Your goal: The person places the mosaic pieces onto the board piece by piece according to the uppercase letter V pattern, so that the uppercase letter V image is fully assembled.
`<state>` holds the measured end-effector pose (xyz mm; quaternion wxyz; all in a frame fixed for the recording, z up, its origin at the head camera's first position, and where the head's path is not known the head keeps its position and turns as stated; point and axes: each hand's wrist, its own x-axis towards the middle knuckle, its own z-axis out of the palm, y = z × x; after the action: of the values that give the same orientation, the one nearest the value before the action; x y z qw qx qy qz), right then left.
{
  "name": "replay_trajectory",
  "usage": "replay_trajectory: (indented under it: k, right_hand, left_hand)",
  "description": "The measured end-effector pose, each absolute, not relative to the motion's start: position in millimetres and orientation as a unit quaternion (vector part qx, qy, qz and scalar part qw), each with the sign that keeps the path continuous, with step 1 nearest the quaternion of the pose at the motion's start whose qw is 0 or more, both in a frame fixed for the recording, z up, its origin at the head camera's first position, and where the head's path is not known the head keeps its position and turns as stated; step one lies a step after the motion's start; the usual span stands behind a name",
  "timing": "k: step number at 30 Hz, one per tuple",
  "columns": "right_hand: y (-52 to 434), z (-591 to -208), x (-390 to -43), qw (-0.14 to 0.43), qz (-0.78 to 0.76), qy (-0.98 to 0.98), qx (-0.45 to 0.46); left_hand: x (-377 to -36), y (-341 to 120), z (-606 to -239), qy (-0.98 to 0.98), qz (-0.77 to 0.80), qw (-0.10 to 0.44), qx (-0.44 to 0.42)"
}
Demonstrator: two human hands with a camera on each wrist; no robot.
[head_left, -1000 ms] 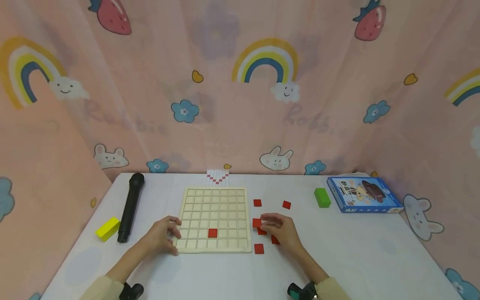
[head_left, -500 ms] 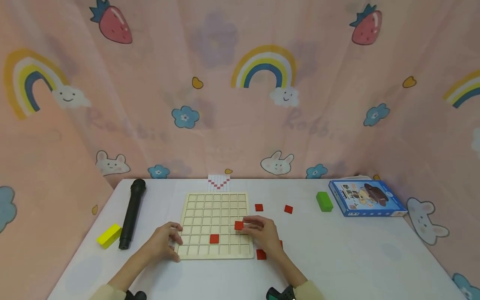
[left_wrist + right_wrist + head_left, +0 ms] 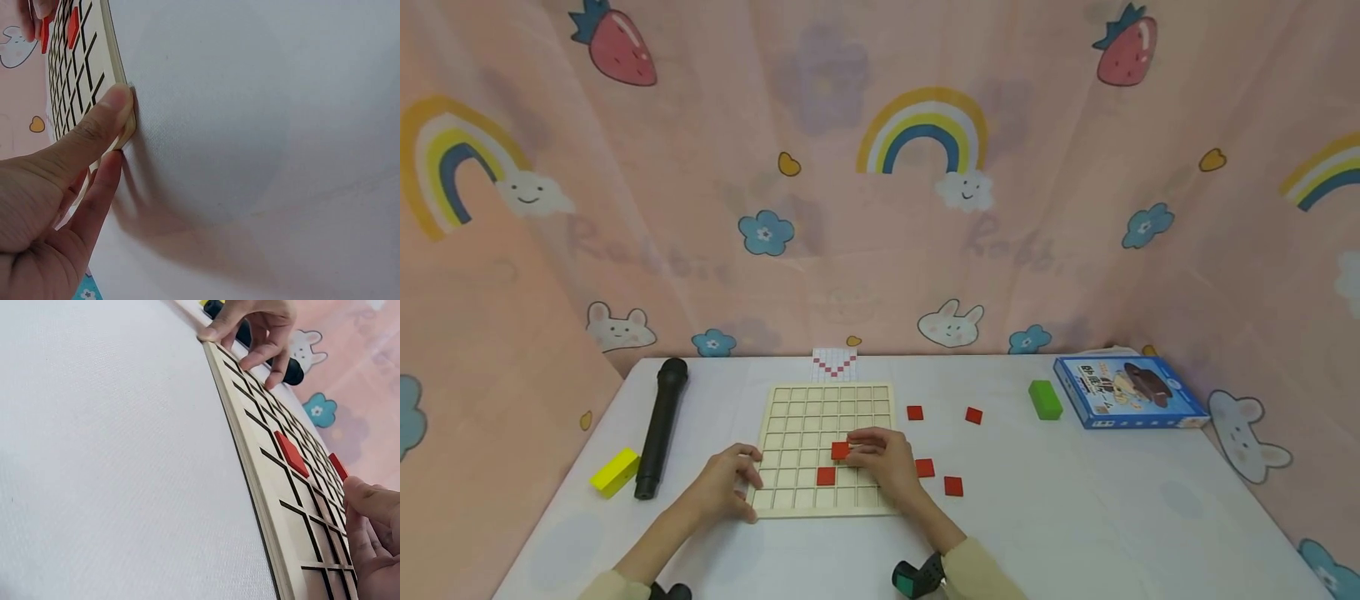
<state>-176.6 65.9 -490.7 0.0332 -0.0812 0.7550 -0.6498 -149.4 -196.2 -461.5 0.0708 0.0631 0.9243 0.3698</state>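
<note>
I see my right hand over the grid board, its fingertips pinching a red tile that sits on or just above a cell near the board's middle; I cannot tell whether the tile is seated in the cell. A second red tile already lies in a cell one row nearer to me and one column to the left, close to the held one. In the right wrist view both tiles show along the board's surface, and my right fingers curl beside the farther one. My left hand grips the board's near left corner: in the left wrist view the thumb presses against the board's edge and the other fingers curl down onto the board's top. The board lies flat on the white table. To its right, loose red tiles lie on the table: two farther back, well apart from each other, and two nearer, just beside my right hand. A black microphone and a yellow block lie to the left of the board, a green block and a blue box to the far right, and a small pattern card stands just behind the board.
</note>
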Motion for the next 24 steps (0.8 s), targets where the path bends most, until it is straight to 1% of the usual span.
replay_trajectory:
  k: [6,13,17,24]
  right_hand:
    - [54,-495,-180,0.022,-0.647,0.756,-0.097]
    - [43,-494,-183,0.002,-0.613,0.78,-0.123]
    - [39,-493,-184,-0.011,-0.595,0.791,-0.142]
    - [33,-492,-187,0.006,-0.59,0.794,-0.146]
  left_hand:
    - [-150,-196,-460,0.921,0.374,0.068,0.08]
    - [-149,-193,-459,0.925,0.37,0.075,0.049]
    - [-150,-193,-459,0.926,0.367,0.074,0.047]
    - [-150,-193,-461,0.927,0.365,0.073,0.042]
